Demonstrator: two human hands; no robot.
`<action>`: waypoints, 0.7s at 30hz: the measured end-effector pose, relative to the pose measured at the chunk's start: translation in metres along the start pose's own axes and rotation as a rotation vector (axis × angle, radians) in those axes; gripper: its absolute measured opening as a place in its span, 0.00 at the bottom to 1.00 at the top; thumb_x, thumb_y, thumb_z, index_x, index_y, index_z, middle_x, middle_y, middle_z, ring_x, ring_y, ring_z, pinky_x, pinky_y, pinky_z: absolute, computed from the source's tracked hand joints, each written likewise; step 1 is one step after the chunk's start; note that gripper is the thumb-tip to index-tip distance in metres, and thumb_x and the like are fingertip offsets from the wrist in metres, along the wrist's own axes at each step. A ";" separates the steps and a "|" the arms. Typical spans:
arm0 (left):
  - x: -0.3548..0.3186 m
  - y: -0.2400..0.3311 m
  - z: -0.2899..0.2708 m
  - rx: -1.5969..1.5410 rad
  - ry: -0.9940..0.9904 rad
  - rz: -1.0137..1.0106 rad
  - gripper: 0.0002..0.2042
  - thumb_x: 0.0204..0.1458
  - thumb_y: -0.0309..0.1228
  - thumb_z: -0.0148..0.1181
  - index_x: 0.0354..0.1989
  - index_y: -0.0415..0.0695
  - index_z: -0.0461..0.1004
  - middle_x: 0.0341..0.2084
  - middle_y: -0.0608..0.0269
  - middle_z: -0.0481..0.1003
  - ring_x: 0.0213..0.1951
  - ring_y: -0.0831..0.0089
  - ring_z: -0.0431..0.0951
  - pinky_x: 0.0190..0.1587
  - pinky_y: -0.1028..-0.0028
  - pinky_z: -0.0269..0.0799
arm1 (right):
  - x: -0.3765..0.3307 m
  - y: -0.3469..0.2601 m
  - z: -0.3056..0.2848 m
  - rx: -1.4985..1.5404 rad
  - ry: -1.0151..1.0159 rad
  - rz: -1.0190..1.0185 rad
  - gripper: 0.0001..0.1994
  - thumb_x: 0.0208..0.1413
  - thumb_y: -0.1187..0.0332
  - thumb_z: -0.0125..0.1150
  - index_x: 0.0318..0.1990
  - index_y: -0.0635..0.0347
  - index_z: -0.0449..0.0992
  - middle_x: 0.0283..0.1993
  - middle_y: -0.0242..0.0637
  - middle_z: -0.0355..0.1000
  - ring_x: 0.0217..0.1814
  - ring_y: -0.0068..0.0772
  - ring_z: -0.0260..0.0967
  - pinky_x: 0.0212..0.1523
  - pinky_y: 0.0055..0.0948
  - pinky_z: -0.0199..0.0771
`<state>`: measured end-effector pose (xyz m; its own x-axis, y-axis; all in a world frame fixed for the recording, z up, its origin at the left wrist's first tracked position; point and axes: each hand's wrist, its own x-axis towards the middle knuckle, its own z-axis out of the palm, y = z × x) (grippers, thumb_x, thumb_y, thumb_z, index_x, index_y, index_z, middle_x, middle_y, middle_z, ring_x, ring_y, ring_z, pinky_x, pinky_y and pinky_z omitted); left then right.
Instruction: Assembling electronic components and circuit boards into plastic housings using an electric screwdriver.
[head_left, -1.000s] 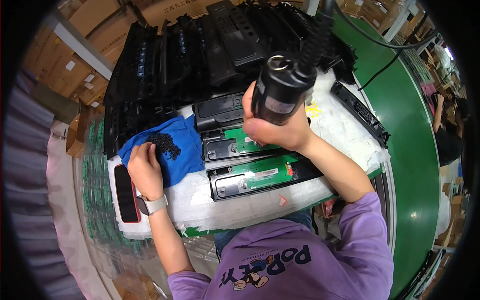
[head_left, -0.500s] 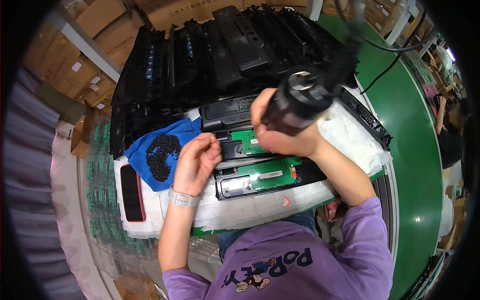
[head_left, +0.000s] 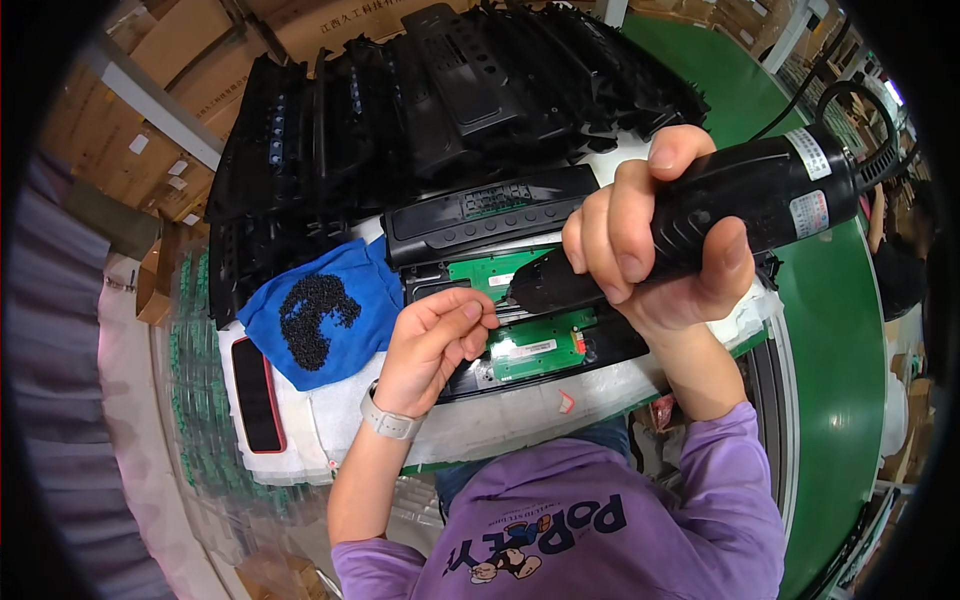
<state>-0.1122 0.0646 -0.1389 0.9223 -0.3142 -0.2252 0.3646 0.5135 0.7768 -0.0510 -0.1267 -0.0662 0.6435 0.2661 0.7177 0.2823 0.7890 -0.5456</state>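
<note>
Gripping a black electric screwdriver [head_left: 720,215], right hand [head_left: 660,250] is clenched round its barrel, tip down on the green circuit board [head_left: 525,320] near the middle of the white-padded worktop [head_left: 480,425]. Left hand [head_left: 435,345] pinches something tiny at the tip, too small to tell; fingers [head_left: 470,315] touch the board's left end. Board sits inside a long black plastic housing [head_left: 560,350]. Second black panel with button row [head_left: 490,215] lies just behind it. Blue cloth [head_left: 355,300] with a pile of black screws [head_left: 315,315] at the worktop's left side. Red-edged phone [head_left: 258,395] at the left edge. Stacked black housings [head_left: 450,90] along the far edge.
</note>
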 end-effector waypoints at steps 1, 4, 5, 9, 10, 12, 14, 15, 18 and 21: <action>0.000 -0.001 0.000 0.001 0.000 -0.002 0.07 0.55 0.26 0.50 0.36 0.34 0.70 0.28 0.59 0.72 0.23 0.82 0.64 0.26 0.82 0.61 | -0.001 0.001 0.000 -0.010 0.005 -0.004 0.25 0.53 0.46 0.50 0.47 0.56 0.59 0.17 0.28 0.61 0.12 0.21 0.56 0.21 0.25 0.60; -0.001 -0.004 0.003 -0.001 0.006 -0.015 0.07 0.55 0.27 0.51 0.36 0.35 0.70 0.28 0.59 0.73 0.23 0.82 0.64 0.26 0.82 0.61 | -0.002 0.001 -0.002 -0.002 -0.023 0.030 0.24 0.53 0.46 0.51 0.45 0.56 0.59 0.17 0.28 0.61 0.12 0.21 0.57 0.21 0.25 0.61; -0.001 -0.005 0.003 0.007 0.010 -0.015 0.07 0.55 0.28 0.51 0.36 0.35 0.70 0.27 0.59 0.73 0.23 0.81 0.65 0.26 0.82 0.61 | -0.003 0.001 -0.002 -0.002 -0.022 0.029 0.24 0.53 0.46 0.51 0.45 0.56 0.59 0.17 0.28 0.61 0.12 0.21 0.57 0.21 0.25 0.61; -0.001 -0.008 0.001 0.014 0.018 -0.007 0.07 0.55 0.28 0.51 0.37 0.36 0.70 0.27 0.59 0.74 0.23 0.81 0.65 0.26 0.82 0.62 | -0.005 0.003 0.000 -0.031 -0.006 0.051 0.23 0.53 0.47 0.52 0.44 0.56 0.59 0.17 0.27 0.61 0.13 0.21 0.58 0.21 0.25 0.61; -0.001 -0.008 0.001 0.014 0.019 -0.007 0.07 0.55 0.28 0.51 0.37 0.36 0.70 0.27 0.59 0.74 0.23 0.81 0.65 0.26 0.82 0.62 | -0.006 0.003 0.001 -0.039 0.000 0.057 0.23 0.53 0.47 0.52 0.44 0.56 0.59 0.17 0.27 0.61 0.13 0.21 0.58 0.21 0.25 0.62; -0.001 -0.009 0.001 -0.014 0.031 -0.021 0.06 0.54 0.26 0.52 0.37 0.36 0.70 0.27 0.59 0.74 0.22 0.81 0.65 0.26 0.82 0.62 | -0.007 0.003 0.001 -0.048 0.003 0.059 0.23 0.53 0.47 0.52 0.43 0.56 0.59 0.17 0.27 0.61 0.13 0.21 0.58 0.21 0.25 0.61; -0.001 -0.009 0.000 -0.041 0.015 -0.015 0.07 0.54 0.25 0.52 0.38 0.35 0.71 0.28 0.59 0.74 0.23 0.82 0.65 0.27 0.83 0.61 | -0.007 0.003 0.002 -0.057 0.005 0.061 0.22 0.53 0.47 0.52 0.43 0.55 0.59 0.17 0.27 0.61 0.13 0.21 0.58 0.21 0.25 0.61; -0.002 -0.010 -0.001 -0.067 -0.002 -0.011 0.07 0.54 0.25 0.53 0.39 0.35 0.71 0.29 0.59 0.73 0.23 0.82 0.65 0.27 0.83 0.61 | -0.008 0.003 0.003 -0.072 0.019 0.065 0.22 0.53 0.48 0.52 0.43 0.55 0.59 0.17 0.27 0.61 0.13 0.21 0.58 0.21 0.25 0.61; -0.002 -0.011 -0.001 -0.102 0.005 -0.008 0.07 0.53 0.24 0.54 0.39 0.35 0.71 0.29 0.59 0.74 0.23 0.82 0.65 0.27 0.83 0.61 | -0.008 0.004 0.005 -0.091 0.040 0.068 0.22 0.53 0.48 0.52 0.43 0.55 0.59 0.17 0.27 0.61 0.12 0.21 0.57 0.21 0.25 0.61; -0.002 -0.012 -0.002 -0.080 0.011 0.001 0.07 0.53 0.24 0.54 0.39 0.35 0.71 0.29 0.59 0.74 0.22 0.82 0.65 0.26 0.83 0.61 | -0.009 0.007 0.005 -0.099 0.061 0.063 0.21 0.53 0.50 0.52 0.43 0.56 0.59 0.17 0.28 0.60 0.12 0.21 0.57 0.21 0.25 0.61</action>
<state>-0.1186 0.0609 -0.1489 0.9238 -0.3051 -0.2311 0.3724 0.5763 0.7275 -0.0589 -0.1211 -0.0743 0.7033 0.2771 0.6547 0.3070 0.7122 -0.6313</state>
